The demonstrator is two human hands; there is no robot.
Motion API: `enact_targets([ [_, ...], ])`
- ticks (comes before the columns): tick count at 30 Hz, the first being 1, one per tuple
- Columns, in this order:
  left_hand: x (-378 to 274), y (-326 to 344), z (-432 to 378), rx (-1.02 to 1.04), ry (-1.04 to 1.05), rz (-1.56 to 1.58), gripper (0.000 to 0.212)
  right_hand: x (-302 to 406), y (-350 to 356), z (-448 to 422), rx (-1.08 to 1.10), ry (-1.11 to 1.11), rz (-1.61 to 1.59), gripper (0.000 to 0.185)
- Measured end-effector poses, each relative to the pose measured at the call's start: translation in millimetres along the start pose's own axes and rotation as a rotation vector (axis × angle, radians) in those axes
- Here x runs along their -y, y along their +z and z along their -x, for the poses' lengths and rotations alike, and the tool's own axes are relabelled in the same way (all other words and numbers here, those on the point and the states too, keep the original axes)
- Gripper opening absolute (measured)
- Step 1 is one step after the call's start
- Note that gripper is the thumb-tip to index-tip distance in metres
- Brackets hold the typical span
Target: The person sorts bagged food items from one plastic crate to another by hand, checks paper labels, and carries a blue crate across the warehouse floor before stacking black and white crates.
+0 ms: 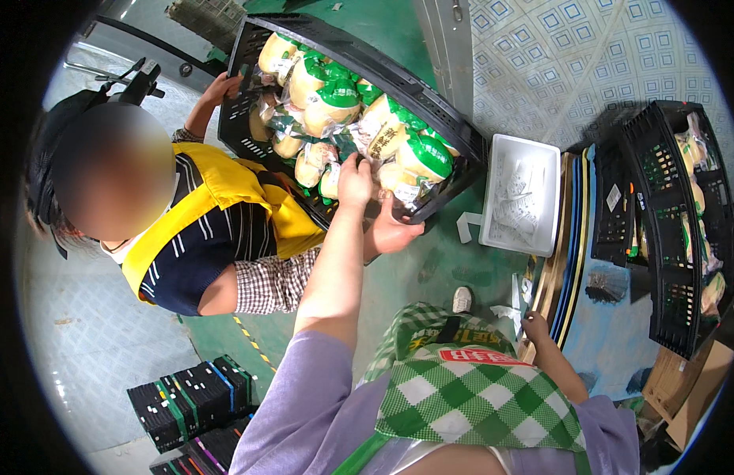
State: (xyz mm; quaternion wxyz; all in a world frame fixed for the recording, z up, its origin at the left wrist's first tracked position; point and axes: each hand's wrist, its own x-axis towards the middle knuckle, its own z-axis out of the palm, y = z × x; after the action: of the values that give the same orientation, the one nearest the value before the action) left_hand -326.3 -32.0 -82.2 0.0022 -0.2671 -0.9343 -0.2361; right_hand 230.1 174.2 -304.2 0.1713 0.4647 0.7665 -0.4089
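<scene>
A black plastic crate [367, 65], tilted, holds many bagged pale vegetables [325, 113] in clear and green printed film. A co-worker [224, 208] in a yellow apron has both hands on this crate, one at its far left corner and one at its near right edge. My left hand [356, 181] reaches into the crate among the bags; its fingertips are partly hidden, so a grip on a bag cannot be told. Down at my right side, my right hand [534, 326] is beside the wooden edge of a stack of boards, near torn white paper [515, 306]; whether it grips anything is unclear.
A white foam box [490, 196] with printed labels inside stands right of the crate. Further right, black crates [663, 237] with bagged goods stand on a blue surface [616, 332]. Folded black crates [189, 398] are stacked at the lower left. A cardboard box [702, 392] lies lower right.
</scene>
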Motion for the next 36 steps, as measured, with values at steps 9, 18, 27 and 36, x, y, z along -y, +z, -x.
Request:
enact_targets([
  [9,-4,-11,20,-0.167,0.121,0.161,0.029,91,-17,8,0.038,-0.220,-0.205,0.040],
  [18,-3,-35,45,-0.092,0.059,0.180,0.028,242,-24,26,0.032,-0.460,-0.372,0.033],
  [27,-53,-64,72,-0.091,-0.074,0.199,0.028,221,-6,38,0.176,-0.454,-0.363,0.033],
  [36,-58,-48,75,0.014,0.075,-0.063,0.040,223,-15,38,0.213,-0.426,-0.345,0.032],
])
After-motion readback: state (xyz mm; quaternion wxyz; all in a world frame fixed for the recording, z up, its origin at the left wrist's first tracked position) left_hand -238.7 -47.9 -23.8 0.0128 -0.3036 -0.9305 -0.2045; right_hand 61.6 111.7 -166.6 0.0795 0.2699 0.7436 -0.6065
